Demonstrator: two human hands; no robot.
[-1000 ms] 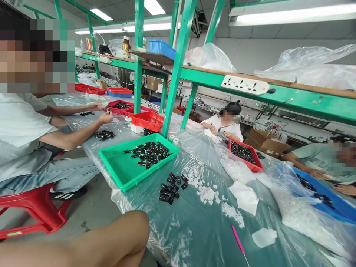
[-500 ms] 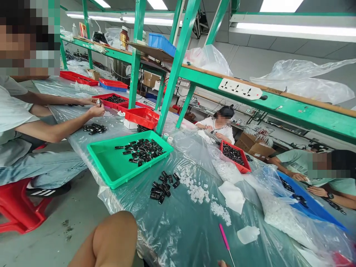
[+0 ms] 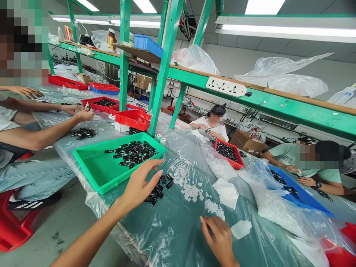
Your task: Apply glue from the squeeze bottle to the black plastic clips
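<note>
Bright ceiling lights (image 3: 264, 6) cast glare across the plastic sheeting (image 3: 164, 230), with wide-angle stretching towards the edges.

At eight o'clock is a bright green tray (image 3: 93, 168) of black parts (image 3: 136, 151); farther out, a black shoe (image 3: 36, 202) bears white stripes. Toward five, white bits (image 3: 192, 193) dot a dull green worktop (image 3: 175, 209). A blue tray (image 3: 303, 192) lies at four, a white socket strip (image 3: 226, 87) at two.

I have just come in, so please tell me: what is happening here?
The person's left hand, open, is by loose black parts. The right hand is curled near small white pieces; what it holds, if anything, is hidden. A green tray holds more black parts. At left, a co-worker's hands hold a small piece.
</note>
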